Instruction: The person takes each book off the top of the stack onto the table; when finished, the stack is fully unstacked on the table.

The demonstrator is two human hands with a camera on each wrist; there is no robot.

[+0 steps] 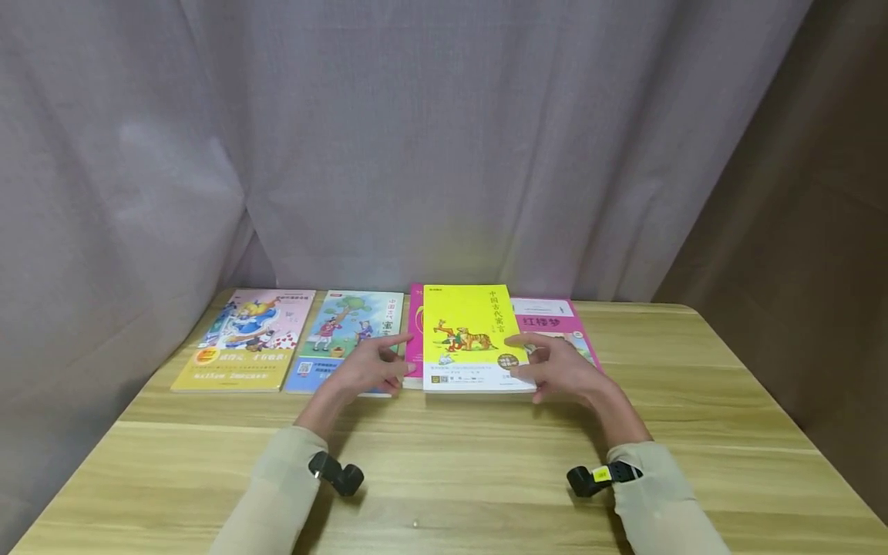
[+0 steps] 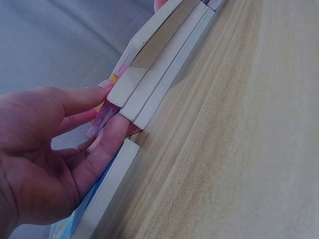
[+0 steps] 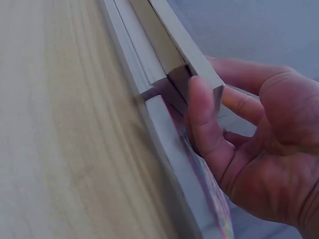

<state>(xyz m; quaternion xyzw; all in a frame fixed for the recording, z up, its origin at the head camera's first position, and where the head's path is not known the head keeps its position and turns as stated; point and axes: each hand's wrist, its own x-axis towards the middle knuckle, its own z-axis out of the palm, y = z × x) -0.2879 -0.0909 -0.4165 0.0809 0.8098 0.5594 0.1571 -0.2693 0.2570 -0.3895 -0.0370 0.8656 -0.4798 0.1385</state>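
A yellow book (image 1: 466, 324) with a tiger on its cover tops a stack of several books near the table's middle. My right hand (image 1: 558, 366) grips its right edge; in the right wrist view the thumb (image 3: 202, 107) presses at the corner and other fingers are behind. At the stack's left side, my left hand (image 1: 368, 362) reaches with fairly straight fingers, one fingertip at the top book's edge and another beside the lower books' corner in the left wrist view. A magenta book (image 1: 415, 354) peeks out beneath the yellow one. A narrow gap shows under the top book.
Left of the stack lie a light-blue picture book (image 1: 333, 335), partly behind my left hand, and a pink and yellow one (image 1: 246, 339). A pink book (image 1: 590, 347) lies to the right. The wooden table (image 1: 444, 478) backs onto a grey curtain (image 1: 444, 154).
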